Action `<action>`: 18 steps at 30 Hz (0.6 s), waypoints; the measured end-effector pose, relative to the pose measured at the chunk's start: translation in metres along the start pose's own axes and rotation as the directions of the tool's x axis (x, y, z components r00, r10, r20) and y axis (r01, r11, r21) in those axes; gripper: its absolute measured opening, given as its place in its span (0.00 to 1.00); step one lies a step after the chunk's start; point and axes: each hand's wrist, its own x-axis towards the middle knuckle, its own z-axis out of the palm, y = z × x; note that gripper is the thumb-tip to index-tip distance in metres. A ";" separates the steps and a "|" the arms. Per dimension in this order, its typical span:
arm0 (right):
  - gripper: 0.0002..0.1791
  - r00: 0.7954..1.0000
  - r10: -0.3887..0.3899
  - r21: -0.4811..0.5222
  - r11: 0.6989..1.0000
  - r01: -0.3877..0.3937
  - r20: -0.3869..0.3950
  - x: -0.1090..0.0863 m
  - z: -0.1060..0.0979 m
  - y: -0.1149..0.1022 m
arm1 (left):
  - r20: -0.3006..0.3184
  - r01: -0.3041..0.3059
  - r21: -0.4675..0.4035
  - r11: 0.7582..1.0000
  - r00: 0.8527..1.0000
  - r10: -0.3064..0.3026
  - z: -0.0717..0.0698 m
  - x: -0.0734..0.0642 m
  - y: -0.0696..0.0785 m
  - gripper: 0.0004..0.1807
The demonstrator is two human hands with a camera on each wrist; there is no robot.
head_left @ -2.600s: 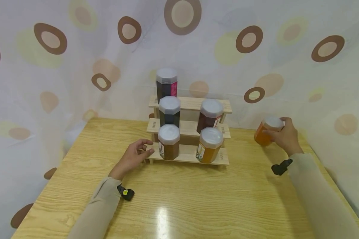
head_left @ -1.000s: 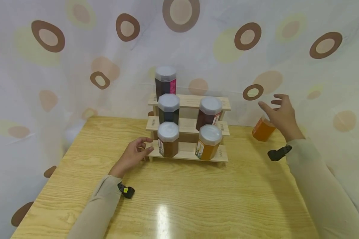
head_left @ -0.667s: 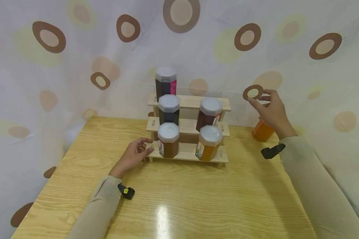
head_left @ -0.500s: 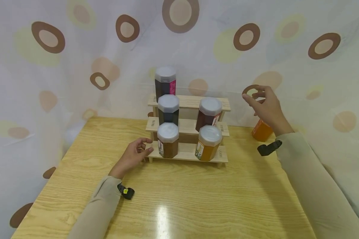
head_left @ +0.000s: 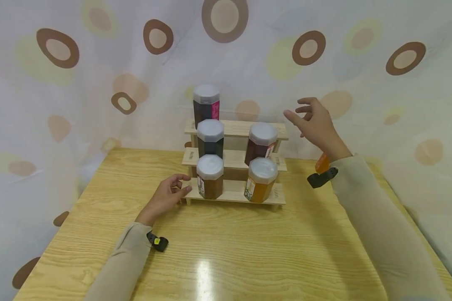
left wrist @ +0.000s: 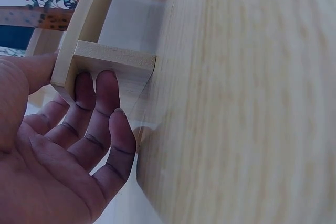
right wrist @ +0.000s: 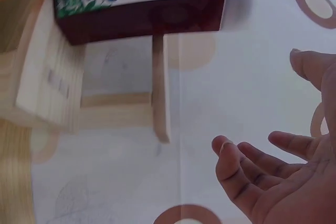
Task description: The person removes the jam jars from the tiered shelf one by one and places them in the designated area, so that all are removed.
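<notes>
Left wrist cam: left hand [left wrist: 58, 166] grips the rack [head_left: 233, 159] by its end, probably just steadying it under those jars [head_left: 210, 177]; right hand [head_left: 317, 126] hovers loose, totally empty.

Spotted sheeting [head_left: 165, 88] screens a wood-grain table [head_left: 256, 246] far, left and right in an indoor space of unclear kind.

You have one left hand [head_left: 163, 198] and one right hand [head_left: 316, 125], two sleeves [head_left: 376, 225] and two wrist cameras [head_left: 159, 242]. You face one patterned backdrop [head_left: 158, 83], one table [head_left: 248, 242], one wooden rack [head_left: 233, 191] of three shelves [head_left: 245, 128], and six jars [head_left: 260, 191]: one on the top shelf, two on the middle, two on the bottom, one orange jar [head_left: 321, 162] off the rack.
</notes>
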 end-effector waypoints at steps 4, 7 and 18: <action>0.45 0.999 0.013 0.036 0.999 -0.014 0.041 0.003 0.004 -0.013 | 0.013 0.004 -0.010 1.000 1.000 -0.004 0.000 -0.002 0.006 0.22; 0.44 0.997 0.015 0.066 0.998 -0.019 0.072 0.007 0.012 -0.021 | 0.015 -0.001 -0.006 1.000 1.000 0.001 -0.001 -0.001 0.003 0.22; 0.43 0.993 0.016 0.082 0.996 -0.026 0.114 0.025 0.034 -0.037 | 0.007 -0.025 -0.006 1.000 1.000 0.025 0.000 0.003 -0.003 0.23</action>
